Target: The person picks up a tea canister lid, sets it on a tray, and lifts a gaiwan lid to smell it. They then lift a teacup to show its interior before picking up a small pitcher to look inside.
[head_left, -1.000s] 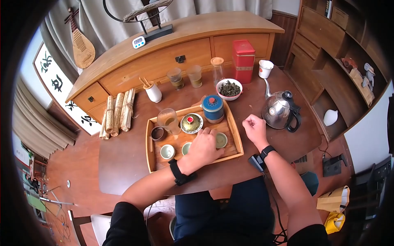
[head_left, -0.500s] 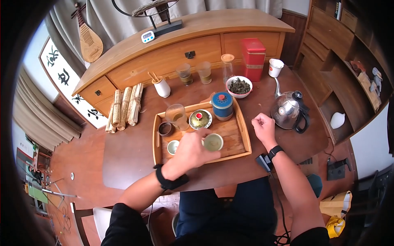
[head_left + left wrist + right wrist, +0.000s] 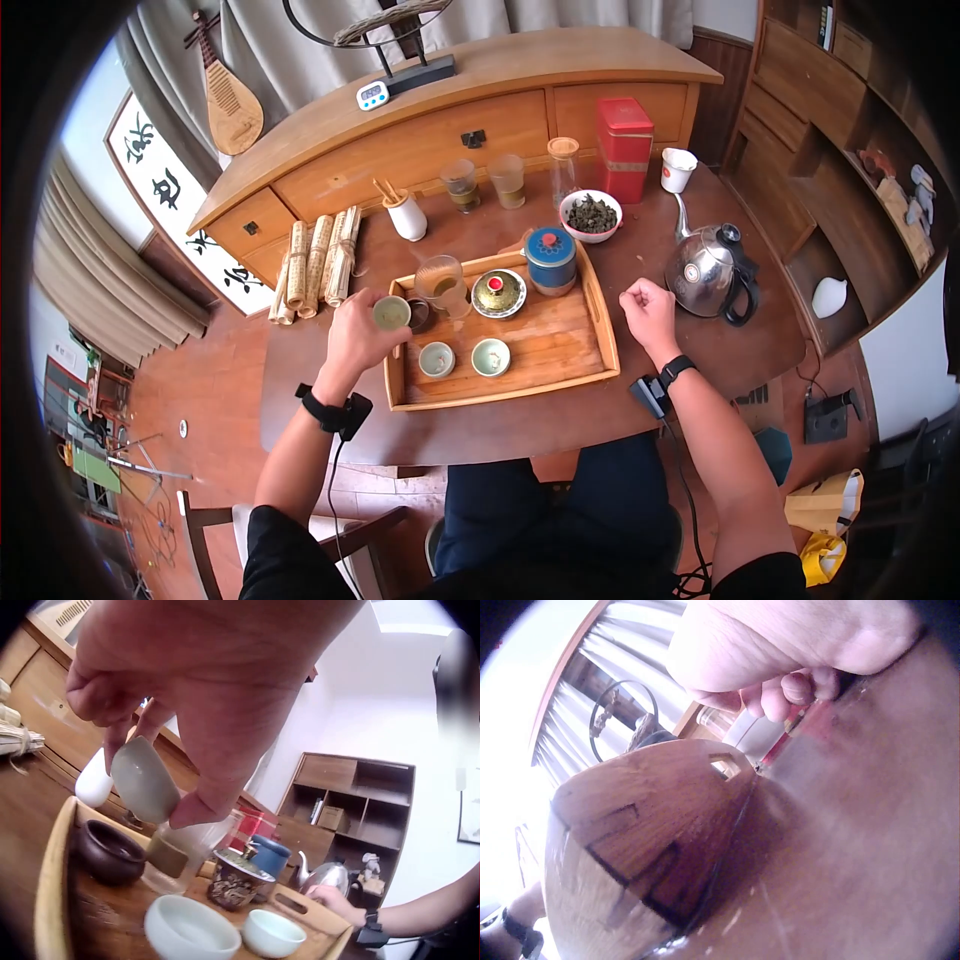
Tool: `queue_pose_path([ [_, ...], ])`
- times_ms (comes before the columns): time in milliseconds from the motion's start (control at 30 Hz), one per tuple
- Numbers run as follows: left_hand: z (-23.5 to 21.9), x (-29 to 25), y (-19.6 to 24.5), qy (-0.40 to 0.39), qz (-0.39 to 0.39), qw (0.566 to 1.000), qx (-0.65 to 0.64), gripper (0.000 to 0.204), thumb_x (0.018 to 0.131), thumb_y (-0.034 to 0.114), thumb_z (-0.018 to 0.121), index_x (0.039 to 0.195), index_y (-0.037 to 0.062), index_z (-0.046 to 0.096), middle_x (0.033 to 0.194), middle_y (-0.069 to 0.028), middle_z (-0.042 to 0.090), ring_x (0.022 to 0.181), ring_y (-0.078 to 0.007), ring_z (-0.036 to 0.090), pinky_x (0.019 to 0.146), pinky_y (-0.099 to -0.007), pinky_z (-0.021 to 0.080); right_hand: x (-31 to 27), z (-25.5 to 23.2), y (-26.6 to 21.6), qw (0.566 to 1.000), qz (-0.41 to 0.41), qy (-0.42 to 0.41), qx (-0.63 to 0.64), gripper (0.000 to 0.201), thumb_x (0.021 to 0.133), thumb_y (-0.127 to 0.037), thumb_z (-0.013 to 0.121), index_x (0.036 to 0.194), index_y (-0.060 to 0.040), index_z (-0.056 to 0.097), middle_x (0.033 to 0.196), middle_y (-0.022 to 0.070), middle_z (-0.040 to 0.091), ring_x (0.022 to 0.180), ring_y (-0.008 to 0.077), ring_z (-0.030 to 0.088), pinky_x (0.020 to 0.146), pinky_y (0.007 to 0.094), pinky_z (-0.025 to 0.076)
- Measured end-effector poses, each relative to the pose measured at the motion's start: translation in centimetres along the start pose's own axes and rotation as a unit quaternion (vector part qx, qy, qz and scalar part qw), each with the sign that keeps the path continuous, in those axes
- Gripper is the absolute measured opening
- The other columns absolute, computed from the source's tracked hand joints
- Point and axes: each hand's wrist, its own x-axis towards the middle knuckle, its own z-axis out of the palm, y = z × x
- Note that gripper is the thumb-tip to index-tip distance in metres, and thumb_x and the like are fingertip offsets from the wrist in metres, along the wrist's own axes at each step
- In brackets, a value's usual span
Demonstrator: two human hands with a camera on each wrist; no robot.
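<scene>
My left hand (image 3: 352, 335) pinches a pale green teacup (image 3: 142, 780) between thumb and fingers, above the left side of the wooden tray (image 3: 505, 393). The cup is tilted, close to a small dark brown bowl (image 3: 111, 853). Beside that bowl stands a glass pitcher (image 3: 440, 275), and further right a patterned lidded tea bowl (image 3: 498, 293). Two more pale green cups, one at the left (image 3: 437, 360) and one at the right (image 3: 490, 357), sit at the tray's front. Resting on the table right of the tray, my right hand (image 3: 650, 312) has loosely curled fingers and holds nothing.
A blue jar (image 3: 551, 265) stands in the tray's back right corner. Beyond are a bowl (image 3: 592, 236) of tea leaves, a red tin (image 3: 625, 155) and two glasses. A steel kettle (image 3: 705, 275) stands past my right hand; bamboo scrolls (image 3: 318, 265) lie at the left.
My left hand has lifted the teacup from the tray's right part and carried it left, to the dark bowl. The right hand has stayed put on the table.
</scene>
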Motion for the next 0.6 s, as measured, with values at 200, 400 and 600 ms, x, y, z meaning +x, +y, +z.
queue_pose_path([
  [200,0.9,1.2,-0.4,-0.004,0.064,0.993,0.102,0.059,0.06,0.024,0.085,0.112,0.0039,0.069,0.112,-0.0198,0.067,0.11,-0.0372,0.063,0.09,-0.0448,0.056,0.0,0.0,0.0,1.0,0.002,-0.001,0.006,0.016,0.083,-0.007,0.069,0.071,0.0021,0.062,0.056,0.0056,0.06,0.052,0.0075,0.056,0.051,0.0268,0.045],
  [400,1.3,2.2,0.5,-0.013,0.147,0.97,0.192,0.059,0.058,0.016,0.084,0.113,0.006,0.068,0.111,-0.015,0.06,0.108,-0.0344,0.057,0.089,-0.0416,0.056,0.0,0.0,0.0,1.0,0.003,-0.002,0.009,0.017,0.083,-0.007,0.07,0.072,0.0023,0.062,0.056,0.0052,0.06,0.052,0.007,0.055,0.051,0.0267,0.044],
  [600,1.4,2.0,0.7,0.003,0.197,0.938,0.284,0.047,0.067,0.007,0.077,0.112,0.0051,0.064,0.112,-0.0145,0.055,0.106,-0.0324,0.055,0.087,-0.0405,0.053,0.0,0.0,-0.1,1.0,0.003,-0.005,0.014,0.018,0.083,-0.008,0.07,0.072,0.0024,0.062,0.056,0.0056,0.06,0.052,0.0071,0.055,0.051,0.0269,0.044],
])
